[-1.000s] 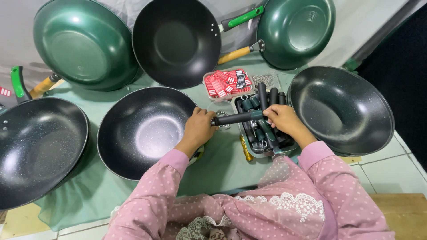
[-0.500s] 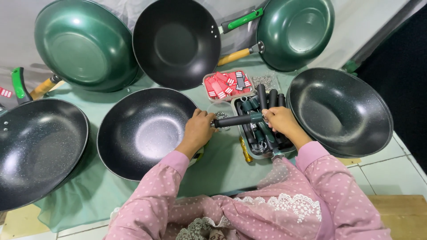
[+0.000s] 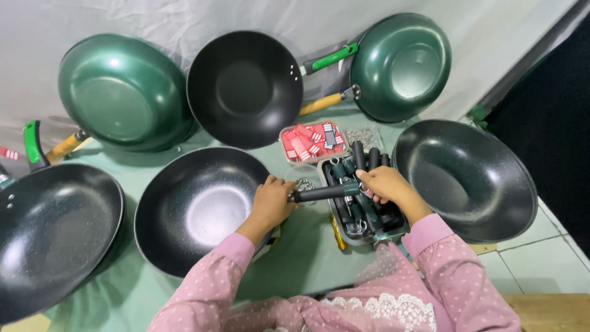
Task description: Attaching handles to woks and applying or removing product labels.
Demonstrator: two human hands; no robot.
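Your left hand (image 3: 270,206) rests on the near right rim of the middle black pan (image 3: 200,209), fingers curled over the edge where the handle meets it, and your right hand (image 3: 384,187) is closed around the far end of the dark handle (image 3: 322,193) that lies level between the two hands. The handle sits just above the left edge of the tray of handles (image 3: 362,203), which stands on the green cloth (image 3: 307,258) between this pan and the speckled pan (image 3: 467,178) at the right edge of the bench. Keep the handle straight in line with the pan's rim, so its socket seats squarely; steady the pan with the left hand so that it does not slide on the cloth. The small box of red tags (image 3: 310,141) and the heap of screws (image 3: 362,135) lie just beyond the tray, near enough to reach without letting go of the pan. Whether the handle is already seated, the pictures do not show.
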